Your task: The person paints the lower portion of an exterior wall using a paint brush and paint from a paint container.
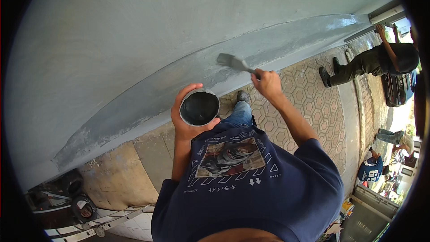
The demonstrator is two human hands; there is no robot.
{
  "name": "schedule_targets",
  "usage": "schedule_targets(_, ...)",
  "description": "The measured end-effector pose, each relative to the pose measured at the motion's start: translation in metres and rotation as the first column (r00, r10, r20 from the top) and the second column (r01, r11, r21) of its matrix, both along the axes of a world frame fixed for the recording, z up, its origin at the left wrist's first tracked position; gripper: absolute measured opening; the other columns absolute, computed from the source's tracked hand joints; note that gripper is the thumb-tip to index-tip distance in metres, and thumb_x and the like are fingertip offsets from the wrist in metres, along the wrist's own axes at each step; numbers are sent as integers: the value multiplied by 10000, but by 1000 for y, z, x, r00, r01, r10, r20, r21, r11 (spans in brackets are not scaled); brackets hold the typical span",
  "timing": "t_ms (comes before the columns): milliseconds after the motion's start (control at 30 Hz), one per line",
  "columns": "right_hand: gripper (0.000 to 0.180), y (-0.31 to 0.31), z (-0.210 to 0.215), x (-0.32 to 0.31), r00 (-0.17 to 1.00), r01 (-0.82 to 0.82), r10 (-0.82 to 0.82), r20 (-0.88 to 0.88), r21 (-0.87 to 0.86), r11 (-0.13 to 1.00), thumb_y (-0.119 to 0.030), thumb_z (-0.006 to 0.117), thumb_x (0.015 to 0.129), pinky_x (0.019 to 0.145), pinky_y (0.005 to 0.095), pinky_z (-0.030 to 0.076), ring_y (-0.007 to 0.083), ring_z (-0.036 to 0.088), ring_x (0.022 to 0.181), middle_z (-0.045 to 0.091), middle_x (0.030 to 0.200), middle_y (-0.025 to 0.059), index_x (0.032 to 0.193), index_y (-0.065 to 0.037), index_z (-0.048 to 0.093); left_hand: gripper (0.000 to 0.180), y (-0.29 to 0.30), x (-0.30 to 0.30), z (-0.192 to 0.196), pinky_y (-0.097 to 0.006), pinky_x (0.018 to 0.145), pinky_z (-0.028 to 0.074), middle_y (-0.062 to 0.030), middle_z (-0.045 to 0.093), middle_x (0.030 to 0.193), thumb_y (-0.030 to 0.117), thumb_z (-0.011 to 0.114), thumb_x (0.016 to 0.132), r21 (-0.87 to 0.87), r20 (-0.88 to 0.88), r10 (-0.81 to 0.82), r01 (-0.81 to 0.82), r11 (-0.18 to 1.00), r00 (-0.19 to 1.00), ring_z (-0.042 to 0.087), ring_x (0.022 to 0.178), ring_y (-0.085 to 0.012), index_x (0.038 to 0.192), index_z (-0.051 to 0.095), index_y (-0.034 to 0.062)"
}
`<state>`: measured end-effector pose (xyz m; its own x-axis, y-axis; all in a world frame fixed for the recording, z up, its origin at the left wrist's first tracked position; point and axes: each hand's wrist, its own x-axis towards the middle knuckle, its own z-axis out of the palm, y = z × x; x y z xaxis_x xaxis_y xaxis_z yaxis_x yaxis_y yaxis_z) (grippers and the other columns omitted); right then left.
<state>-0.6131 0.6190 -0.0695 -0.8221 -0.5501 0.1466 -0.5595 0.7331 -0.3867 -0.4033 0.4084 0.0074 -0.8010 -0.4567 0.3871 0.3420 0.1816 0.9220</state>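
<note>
My left hand (pixel 180 121) is wrapped round a small round pot of dark grey paint (pixel 199 108), its mouth turned up toward me and grey smears on its rim. In my right hand (pixel 268 84) is the handle of a paintbrush (pixel 232 61), whose grey-coated bristles point left, at the wall. Whether the bristles touch the surface I cannot tell. Behind the brush runs a darker grey band (pixel 179 74) along the foot of the lighter grey wall (pixel 121 31), with patchy, uneven colour.
Hexagonal paving (pixel 309 98) lies right of my feet. A person in dark clothes (pixel 394 58) stands at the far right, near a dark vehicle (pixel 397 90). Farther off are other people (pixel 371 169). Tyres (pixel 84 206) and a metal ladder-like frame (pixel 118 218) sit at lower left.
</note>
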Motion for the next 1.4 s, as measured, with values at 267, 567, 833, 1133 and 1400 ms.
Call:
schedule_targets(267, 240, 52, 13, -39, 938, 341, -326, -122, 138, 930, -244, 666, 816, 652, 524, 542, 446, 662, 713, 659, 731, 261, 790, -7, 695, 891, -12, 26, -16, -345, 908, 501, -155, 587, 1245, 134, 904, 521, 134, 44, 134, -138, 981, 990, 596, 1078, -208, 1293, 485, -16)
schedule_targets(567, 229, -55, 15, 101, 964, -100, 119, 240, -89, 991, -244, 672, 830, 665, 509, 544, 456, 650, 691, 642, 690, 263, 832, -17, 700, 900, -18, 20, -15, -333, 926, 517, -153, 597, 1248, 137, 922, 536, 94, -23, 128, -125, 988, 992, 629, 1082, -214, 1301, 484, -41)
schedule_targets(833, 229, 37, 13, 12, 978, 208, -206, -34, 76, 975, -265, 675, 824, 634, 498, 539, 439, 655, 669, 656, 682, 231, 815, -40, 720, 903, -19, 26, -16, -329, 922, 525, -148, 604, 1249, 147, 931, 528, 84, 19, 135, -136, 987, 991, 636, 1080, -212, 1300, 496, -29)
schedule_targets(1133, 238, 30, 5, 25, 979, 196, -194, -67, 19, 980, -243, 660, 838, 603, 512, 527, 447, 639, 621, 639, 649, 229, 783, -13, 686, 890, -18, 26, -17, -327, 927, 520, -143, 602, 1250, 157, 928, 541, 128, 18, 138, -139, 982, 990, 638, 1079, -211, 1297, 497, -31)
schedule_targets(1400, 213, -46, 6, 124, 974, -134, 145, 176, -75, 988, -249, 670, 837, 593, 508, 526, 443, 629, 593, 621, 608, 218, 850, -37, 688, 891, -14, 18, -20, -327, 929, 521, -141, 597, 1255, 165, 927, 544, 98, -19, 95, -92, 991, 995, 635, 1080, -213, 1297, 494, -33)
